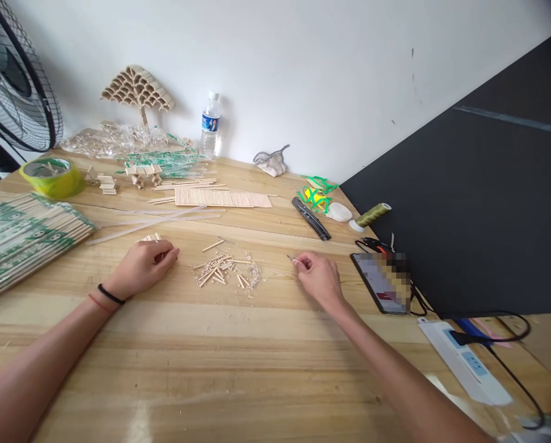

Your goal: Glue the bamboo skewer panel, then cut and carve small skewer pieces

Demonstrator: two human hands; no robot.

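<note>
My left hand (pixel 143 264) rests on the wooden table with its fingers curled; whether anything is inside them is hidden. Just behind it lies a small row of short sticks (pixel 151 237). My right hand (pixel 319 277) pinches a small, thin pointed object (pixel 290 258) too small to name. Between the hands is a loose pile of short cut sticks (pixel 220 267) with crumbs and bits around it. Farther back lies a flat panel of sticks side by side (pixel 223 197), with loose long sticks (pixel 189 184) behind it.
Bagged sticks (pixel 30 240), yellow tape (pixel 53 177) and a fan (pixel 16 74) stand left. A stick tree (pixel 139 92) and bottle (pixel 210 126) are at the back. Rightward are a black cutter (pixel 311 218), thread spool (pixel 372 216), phone (pixel 381 283) and power strip (pixel 464 363).
</note>
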